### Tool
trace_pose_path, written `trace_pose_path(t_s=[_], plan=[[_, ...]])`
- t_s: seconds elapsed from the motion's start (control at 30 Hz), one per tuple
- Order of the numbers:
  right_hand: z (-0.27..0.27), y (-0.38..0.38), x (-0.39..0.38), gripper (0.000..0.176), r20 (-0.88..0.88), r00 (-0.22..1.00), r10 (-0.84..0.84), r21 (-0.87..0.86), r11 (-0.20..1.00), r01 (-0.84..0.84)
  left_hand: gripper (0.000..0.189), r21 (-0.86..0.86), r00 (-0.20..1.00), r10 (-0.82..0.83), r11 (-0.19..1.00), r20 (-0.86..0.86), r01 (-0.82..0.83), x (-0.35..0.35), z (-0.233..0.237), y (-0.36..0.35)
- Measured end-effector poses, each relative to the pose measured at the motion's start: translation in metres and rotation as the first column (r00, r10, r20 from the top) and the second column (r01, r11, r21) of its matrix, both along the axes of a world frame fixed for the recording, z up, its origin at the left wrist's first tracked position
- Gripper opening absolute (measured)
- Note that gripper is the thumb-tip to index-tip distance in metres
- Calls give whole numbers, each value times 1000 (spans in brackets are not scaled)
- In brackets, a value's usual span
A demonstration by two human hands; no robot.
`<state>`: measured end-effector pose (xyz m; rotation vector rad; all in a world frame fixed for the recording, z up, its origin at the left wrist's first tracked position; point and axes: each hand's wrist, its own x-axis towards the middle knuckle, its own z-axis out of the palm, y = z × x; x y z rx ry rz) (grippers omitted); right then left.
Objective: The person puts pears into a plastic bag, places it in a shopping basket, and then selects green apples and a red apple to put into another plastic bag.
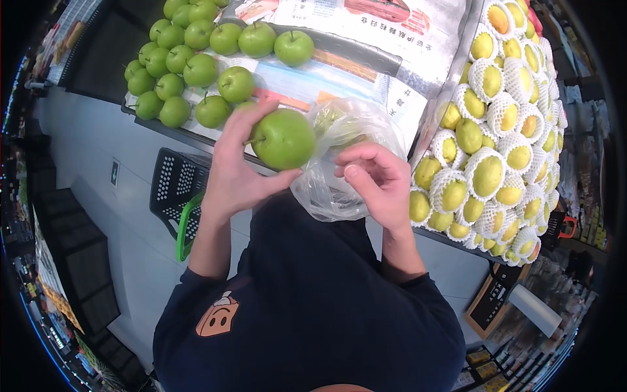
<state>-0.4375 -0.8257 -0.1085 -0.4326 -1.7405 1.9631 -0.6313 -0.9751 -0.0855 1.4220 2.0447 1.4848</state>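
Observation:
My left hand (236,171) is wrapped round a large green apple (283,138), its stem pointing to the left. Right beside the apple, a clear plastic bag (323,193) hangs in front of my body at the stand's near edge. The fingers of my right hand (384,186) are curled and closed at the bag's right side, gripping its thin plastic. Something green shows dimly through the upper part of the bag. Several more green apples (200,70) lie in rows on the stand, just beyond my left hand.
Printed paper sheets (418,72) line the stand. To the right, yellow-green fruits in white foam nets (488,175) are piled high behind a divider. A dark shopping basket with a green handle (188,225) stands on the floor at left. A roll of bags (535,310) is at lower right.

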Motion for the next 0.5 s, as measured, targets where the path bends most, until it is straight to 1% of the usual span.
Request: trace_pose_path(t_s=[0.03, 0.1, 0.2, 0.27, 0.3, 0.4, 0.5], plan=[[1, 2, 1, 20, 77, 997, -20, 100, 995, 12, 85, -57, 997, 39, 997, -69, -43, -9, 1, 1], [3, 5, 2, 13, 221, 972, -79, 302, 953, 9, 83, -110, 988, 101, 987, -121, -114, -24, -1, 15], [-8, 7, 0, 12, 280, 923, -264, 509, 856, 91, 76, -150, 957, 144, 971, -252, -186, -46, -9, 38], [-15, 11, -2, 15, 250, 907, -340, 618, 777, 121, 73, -191, 929, 130, 960, -346, -206, -54, -18, 51], [-17, 14, -3, 16, 232, 896, -378, 668, 732, 136, 69, -184, 915, 113, 963, -387, -197, -59, -23, 56], [-20, 18, -8, 19, 162, 894, -418, 733, 657, 174, 69, -293, 839, 79, 916, -539, -275, -64, -32, 67], [-25, 20, -11, 25, 172, 891, -421, 755, 637, 155, 70, -371, 815, 60, 870, -576, -326, -66, -41, 73]])
